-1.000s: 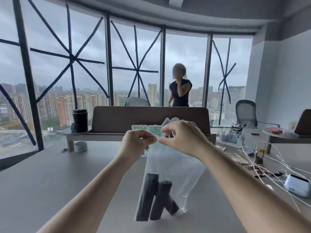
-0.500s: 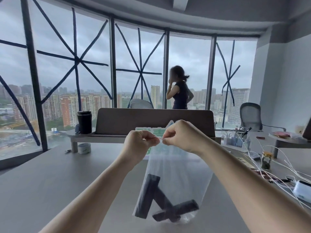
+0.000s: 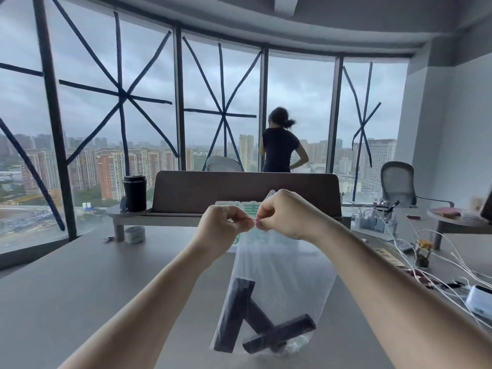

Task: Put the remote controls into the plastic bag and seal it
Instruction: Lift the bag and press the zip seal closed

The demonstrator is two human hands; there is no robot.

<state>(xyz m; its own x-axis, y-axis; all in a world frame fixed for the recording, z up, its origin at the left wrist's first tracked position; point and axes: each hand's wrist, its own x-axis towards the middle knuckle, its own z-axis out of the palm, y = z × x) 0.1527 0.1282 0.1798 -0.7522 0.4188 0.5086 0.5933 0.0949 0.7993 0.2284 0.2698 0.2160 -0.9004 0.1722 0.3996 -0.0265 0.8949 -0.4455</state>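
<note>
**Sealing the loaded bag: both hands pinching the closure strip**

The person is holding the plastic bag upright above the tabletop, its lower end resting on or just over the surface; which cannot be told. The dark remote controls are lying crossed at the bottom of the bag, so loading appears complete and the sealing step is in hand. The left hand is clenching a pinch grip on the top edge, and the right hand is doing the same just beside it, the fingertips nearly touching at the middle of the closure. Whether any length of the strip is already pressed shut cannot be told.

The next move probably calls for sliding the pinches outward along the strip toward each corner while keeping the two lips aligned.

Open tabletop is lying to the left and front of the bag. To the right, white cables and a small white device are crowding the surface, well apart from the bag. A raised shelf is standing behind the hands.
</note>
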